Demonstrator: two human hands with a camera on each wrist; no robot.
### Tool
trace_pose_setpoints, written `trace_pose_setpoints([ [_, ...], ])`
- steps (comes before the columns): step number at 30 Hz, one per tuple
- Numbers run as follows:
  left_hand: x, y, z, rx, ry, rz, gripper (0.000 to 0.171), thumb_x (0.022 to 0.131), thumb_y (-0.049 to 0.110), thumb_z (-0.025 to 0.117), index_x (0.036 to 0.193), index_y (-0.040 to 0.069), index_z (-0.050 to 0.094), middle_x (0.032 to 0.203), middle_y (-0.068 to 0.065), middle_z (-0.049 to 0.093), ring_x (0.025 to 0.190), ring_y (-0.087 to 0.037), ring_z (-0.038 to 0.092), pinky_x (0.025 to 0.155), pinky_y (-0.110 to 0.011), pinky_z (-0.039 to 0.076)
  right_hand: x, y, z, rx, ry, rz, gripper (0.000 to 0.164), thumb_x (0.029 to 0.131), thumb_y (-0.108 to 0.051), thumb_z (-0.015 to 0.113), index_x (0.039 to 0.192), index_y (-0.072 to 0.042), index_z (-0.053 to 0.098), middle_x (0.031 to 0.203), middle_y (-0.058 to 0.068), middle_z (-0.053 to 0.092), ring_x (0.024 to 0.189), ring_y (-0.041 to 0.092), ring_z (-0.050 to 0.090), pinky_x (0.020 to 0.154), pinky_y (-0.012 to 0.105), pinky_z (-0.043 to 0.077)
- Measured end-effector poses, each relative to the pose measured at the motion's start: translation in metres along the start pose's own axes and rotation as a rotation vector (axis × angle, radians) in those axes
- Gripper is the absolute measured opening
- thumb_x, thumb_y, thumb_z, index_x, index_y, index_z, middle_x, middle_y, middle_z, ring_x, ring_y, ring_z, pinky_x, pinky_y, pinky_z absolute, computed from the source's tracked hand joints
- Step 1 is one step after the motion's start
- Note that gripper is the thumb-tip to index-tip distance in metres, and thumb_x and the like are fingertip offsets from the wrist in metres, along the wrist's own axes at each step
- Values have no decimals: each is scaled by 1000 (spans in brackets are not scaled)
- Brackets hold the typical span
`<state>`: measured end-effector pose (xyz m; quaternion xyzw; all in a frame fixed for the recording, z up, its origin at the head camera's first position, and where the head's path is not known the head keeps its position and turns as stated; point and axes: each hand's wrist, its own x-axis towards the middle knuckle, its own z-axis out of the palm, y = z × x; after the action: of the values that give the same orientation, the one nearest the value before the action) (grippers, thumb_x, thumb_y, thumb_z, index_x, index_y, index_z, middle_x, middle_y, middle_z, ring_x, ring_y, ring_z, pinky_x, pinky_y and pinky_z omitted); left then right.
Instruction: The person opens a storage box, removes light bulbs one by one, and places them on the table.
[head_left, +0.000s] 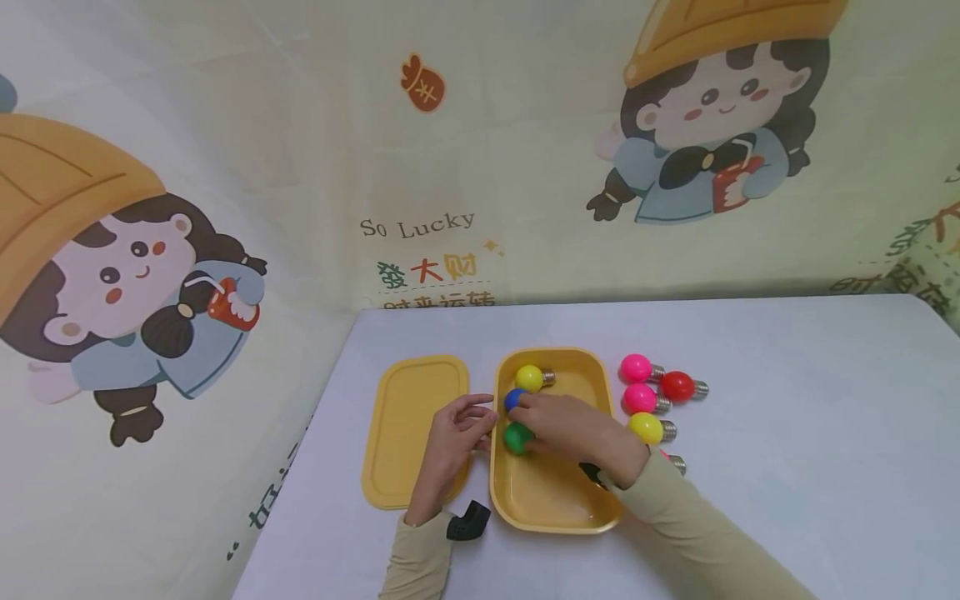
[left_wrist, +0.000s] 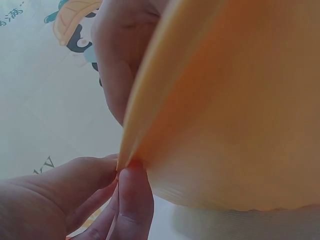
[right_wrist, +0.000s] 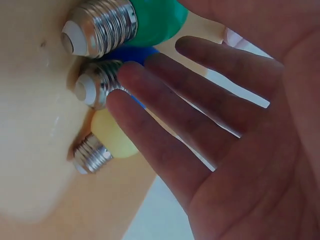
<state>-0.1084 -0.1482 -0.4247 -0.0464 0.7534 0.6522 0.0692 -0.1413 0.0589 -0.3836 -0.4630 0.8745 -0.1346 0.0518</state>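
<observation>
Eight visible bulbs (head_left: 636, 368): three inside tray (head_left: 555, 500), five outside; one tray; one lid (head_left: 405, 433)

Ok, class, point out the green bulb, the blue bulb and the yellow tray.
Green bulb (right_wrist: 161, 21), right wrist view: globe.
Blue bulb (head_left: 513, 400), head view: globe.
Yellow tray (head_left: 551, 498), head view: bare floor.

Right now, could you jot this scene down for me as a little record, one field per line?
Container: yellow tray on a white table
In the tray: yellow bulb, blue bulb, green bulb
Right of the tray: two pink bulbs, red bulb, another yellow bulb, one bulb mostly hidden by the sleeve
Left of the tray: flat yellow lid
Left hand: at the tray's left rim
Right hand: fingers spread by the tray's bulbs
</observation>
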Motion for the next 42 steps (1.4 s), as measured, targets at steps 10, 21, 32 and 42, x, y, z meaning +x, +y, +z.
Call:
trace_pose_setpoints([
  [10,-1,0,1,-12,-7,-2,39,93,19,71,127,2,62,105,-15,67,72,-14,65,66,-37,61,10,-2,7,22,-85,68,34,84,-27,78,113,-12,67,91,-2,59,84,12,58,83,27,58],
  [21,-1,0,1,-12,-6,-13,42,91,21,73,127,3,62,103,-15,68,71,-14,64,65,-32,60,11,-3,7,20,-88,60,34,83,-27,79,112,-11,69,90,-2,57,78,12,59,80,26,58],
  [32,-2,1,0,0,-7,1,41,92,21,72,128,3,62,105,-16,68,72,-14,65,65,-33,61,6,-2,-3,22,-80,42,33,84,-26,79,111,-11,69,96,0,62,83,14,61,84,31,59],
  [42,-2,0,0,-12,-4,1,41,91,18,73,126,2,63,103,-19,68,70,-12,64,62,-28,59,-9,1,-17,8,21,-21,39,82,-21,80,117,-9,68,107,2,66,96,19,66,87,33,58],
])
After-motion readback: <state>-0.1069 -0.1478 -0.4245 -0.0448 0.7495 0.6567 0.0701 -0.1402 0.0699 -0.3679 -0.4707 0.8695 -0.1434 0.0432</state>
